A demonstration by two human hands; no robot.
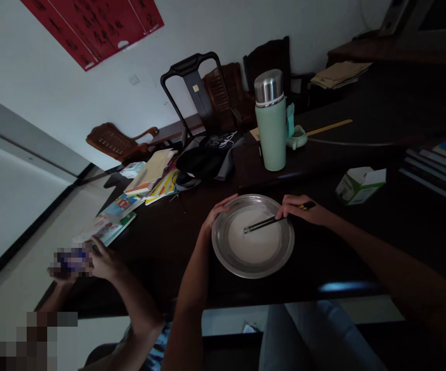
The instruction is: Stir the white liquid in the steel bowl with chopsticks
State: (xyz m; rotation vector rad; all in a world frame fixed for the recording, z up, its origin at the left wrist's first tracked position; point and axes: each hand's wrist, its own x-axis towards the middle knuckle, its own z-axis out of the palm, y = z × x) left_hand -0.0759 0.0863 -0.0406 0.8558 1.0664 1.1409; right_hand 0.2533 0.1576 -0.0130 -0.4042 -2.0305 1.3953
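A round metal bowl [220, 252] stands on the dark table in front of me, with a milky white liquid [254, 247] inside. My left hand [218, 210] holds the bowl at its far left side, fingers along the rim. Over the right rim, my right hand [298, 207] grips a pair of black chopsticks [262, 224]. Their tips reach down to the white liquid near the middle of the bowl; the dim light hides how deep they go.
Right of the bowl is an open green-and-white carton [362, 186]. A pale green thermos [271, 129] stands behind, beside a small green cup [297, 138]. Books [120, 208] and a dark bag [203, 159] lie left. Another person's hands [104, 260] hold a blurred object at far left.
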